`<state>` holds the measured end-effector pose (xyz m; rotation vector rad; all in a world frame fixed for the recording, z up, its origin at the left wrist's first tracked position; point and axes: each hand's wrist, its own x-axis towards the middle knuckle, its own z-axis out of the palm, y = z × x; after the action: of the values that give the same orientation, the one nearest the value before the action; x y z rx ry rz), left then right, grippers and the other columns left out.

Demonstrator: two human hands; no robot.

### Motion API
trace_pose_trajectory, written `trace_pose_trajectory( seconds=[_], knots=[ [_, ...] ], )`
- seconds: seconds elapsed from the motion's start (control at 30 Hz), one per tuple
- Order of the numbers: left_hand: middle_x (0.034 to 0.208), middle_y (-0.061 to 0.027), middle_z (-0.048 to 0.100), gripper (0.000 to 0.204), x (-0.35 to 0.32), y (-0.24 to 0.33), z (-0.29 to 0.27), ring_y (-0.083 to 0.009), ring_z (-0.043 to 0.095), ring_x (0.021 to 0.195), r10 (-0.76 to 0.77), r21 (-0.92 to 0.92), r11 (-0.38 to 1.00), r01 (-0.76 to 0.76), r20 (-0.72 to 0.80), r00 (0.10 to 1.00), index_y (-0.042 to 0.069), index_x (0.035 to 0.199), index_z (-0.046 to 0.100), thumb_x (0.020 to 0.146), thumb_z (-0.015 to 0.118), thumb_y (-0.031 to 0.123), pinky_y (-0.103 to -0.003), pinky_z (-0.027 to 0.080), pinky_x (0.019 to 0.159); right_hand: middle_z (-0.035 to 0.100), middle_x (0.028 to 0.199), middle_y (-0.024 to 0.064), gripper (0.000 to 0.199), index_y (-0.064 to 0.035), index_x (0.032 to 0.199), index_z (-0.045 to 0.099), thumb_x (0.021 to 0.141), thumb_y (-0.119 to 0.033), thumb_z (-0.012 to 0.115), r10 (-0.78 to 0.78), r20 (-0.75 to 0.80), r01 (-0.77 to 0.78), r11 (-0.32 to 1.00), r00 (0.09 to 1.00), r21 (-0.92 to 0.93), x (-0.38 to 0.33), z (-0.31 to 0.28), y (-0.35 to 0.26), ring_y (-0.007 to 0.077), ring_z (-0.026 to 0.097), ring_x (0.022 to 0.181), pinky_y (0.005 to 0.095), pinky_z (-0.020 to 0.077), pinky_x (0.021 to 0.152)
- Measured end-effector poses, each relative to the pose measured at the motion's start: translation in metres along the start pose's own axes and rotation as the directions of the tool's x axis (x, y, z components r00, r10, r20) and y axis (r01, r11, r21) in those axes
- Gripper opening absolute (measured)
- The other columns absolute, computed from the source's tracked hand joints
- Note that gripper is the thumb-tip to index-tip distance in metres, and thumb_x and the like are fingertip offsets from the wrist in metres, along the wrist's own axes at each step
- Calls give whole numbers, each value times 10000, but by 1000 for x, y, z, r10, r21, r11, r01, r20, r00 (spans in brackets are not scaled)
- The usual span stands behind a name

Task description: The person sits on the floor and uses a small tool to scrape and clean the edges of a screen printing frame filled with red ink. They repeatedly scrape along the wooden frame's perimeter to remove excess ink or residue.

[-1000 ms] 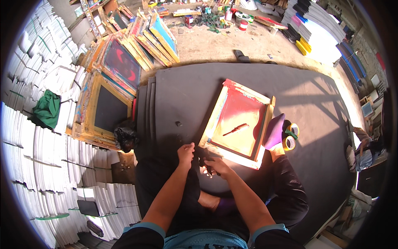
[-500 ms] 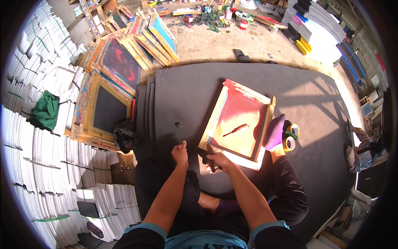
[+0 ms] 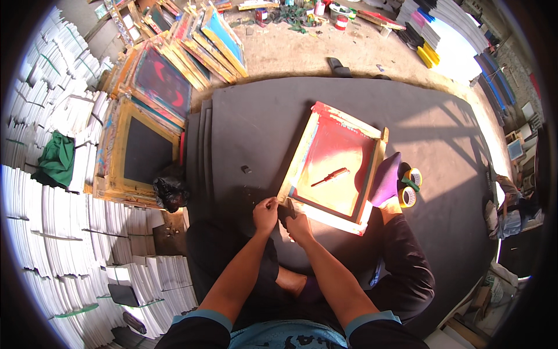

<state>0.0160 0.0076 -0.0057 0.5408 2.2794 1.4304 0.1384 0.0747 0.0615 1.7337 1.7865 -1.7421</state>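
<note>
A wooden screen-printing frame [image 3: 331, 215] with red-stained mesh lies tilted on the dark sheets in front of me. A screwdriver [image 3: 330, 176] rests on its mesh. My right hand [image 3: 300, 228] is closed around a dark tool [image 3: 285, 213] that looks like pliers, held at the frame's near left corner. Beside that corner, my left hand [image 3: 265, 216] has its fingers pinched together; whatever they hold is too small to make out. A small dark block [image 3: 246, 169] lies on the sheets to the left of the frame.
My foot in a purple sock [image 3: 386, 180] is against the frame's right side, beside yellow tape rolls [image 3: 408, 196]. More screen frames [image 3: 110, 168] lean at the left, with a black plastic bag [image 3: 170, 192] by them. Stacked white sheets [image 3: 52, 227] line the far left.
My left hand has moved up and right to the frame's near left corner. My right hand, with the dark tool, has shifted slightly left, and the tool has turned toward the corner.
</note>
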Motion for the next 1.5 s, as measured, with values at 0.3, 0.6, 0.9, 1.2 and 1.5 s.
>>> trace_pose_trajectory(
  seconds=[0.3, 0.6, 0.9, 1.2, 1.5],
  knots=[
    [934, -157, 780, 324, -4, 13, -5, -333, 753, 873, -45, 48, 998, 45, -8, 999, 16, 1030, 783, 965, 720, 327, -409, 572, 789, 730, 752, 219, 348, 59, 1022, 729, 920, -266, 657, -310, -273, 280, 949, 911, -142, 15, 21, 43, 330, 746, 705, 439, 568, 673],
    [772, -19, 679, 279, -11, 29, -31, -92, 540, 544, -306, -261, 855, 449, 445, 842, 43, 906, 739, 975, 733, 314, -263, 386, 489, 722, 725, 134, 288, 18, 922, 704, 949, -268, 694, -398, -91, 396, 917, 913, -46, -14, 21, 58, 228, 708, 606, 395, 547, 578],
    [748, 40, 591, 190, -1, 27, -55, -61, 468, 553, -415, -431, 613, 663, 539, 733, 115, 941, 725, 979, 706, 300, -247, 281, 450, 709, 759, 140, 285, 24, 1131, 660, 954, -197, 690, -547, 50, 549, 832, 836, -74, -6, 28, 41, 211, 711, 642, 373, 547, 588],
    [790, -26, 675, 117, 26, -19, -50, -151, 590, 601, -342, -294, 902, 315, -43, 939, 67, 944, 738, 915, 773, 176, -300, 467, 556, 689, 1229, 260, 622, -88, 1497, 491, 956, -310, 702, -531, 99, 531, 781, 842, -329, -41, 24, 12, 438, 662, 1174, 498, 528, 984],
    [901, -101, 751, 280, 7, 17, -19, -342, 727, 858, 208, 216, 955, -205, 6, 978, 67, 931, 732, 915, 783, 342, -439, 566, 777, 598, 1147, 134, 590, -167, 1462, 529, 946, -375, 723, -615, -158, 263, 537, 773, -802, -51, 10, 87, 338, 628, 1104, 508, 525, 856]
  ],
)
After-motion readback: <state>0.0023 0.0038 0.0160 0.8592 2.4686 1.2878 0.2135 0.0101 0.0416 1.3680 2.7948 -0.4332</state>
